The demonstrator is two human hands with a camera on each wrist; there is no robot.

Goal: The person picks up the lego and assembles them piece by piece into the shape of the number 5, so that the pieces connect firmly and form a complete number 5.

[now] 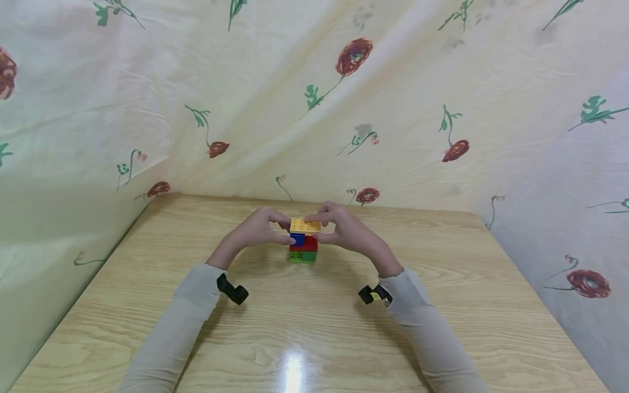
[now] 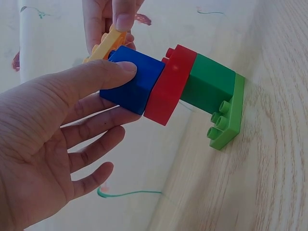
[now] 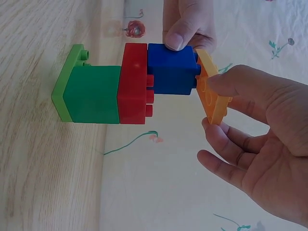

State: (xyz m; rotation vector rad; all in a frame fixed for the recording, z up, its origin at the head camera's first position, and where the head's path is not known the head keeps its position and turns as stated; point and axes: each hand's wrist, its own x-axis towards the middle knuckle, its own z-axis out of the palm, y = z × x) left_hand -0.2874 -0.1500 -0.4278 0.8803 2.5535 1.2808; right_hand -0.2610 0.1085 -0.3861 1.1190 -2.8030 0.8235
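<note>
A small tower of toy building bricks stands on the table. At its bottom is a light green plate [image 2: 236, 118], carrying a dark green brick [image 3: 94, 94]. Above that sits a red brick [image 3: 133, 86], its studs partly bare. On one side of the red brick is a blue brick [image 2: 139, 86], which my left hand [image 1: 257, 227] pinches between thumb and fingers. My right hand [image 1: 346, 229] holds a yellow-orange plate [image 1: 297, 226] by one end. In the right wrist view this plate lies at a slant against the blue brick's studs.
The wooden table [image 1: 314, 311] extends around the tower on all sides. A flowered cloth [image 1: 275, 109] hangs behind the table and along its sides. Black wrist cameras [image 1: 239, 295] sit on both grey sleeves.
</note>
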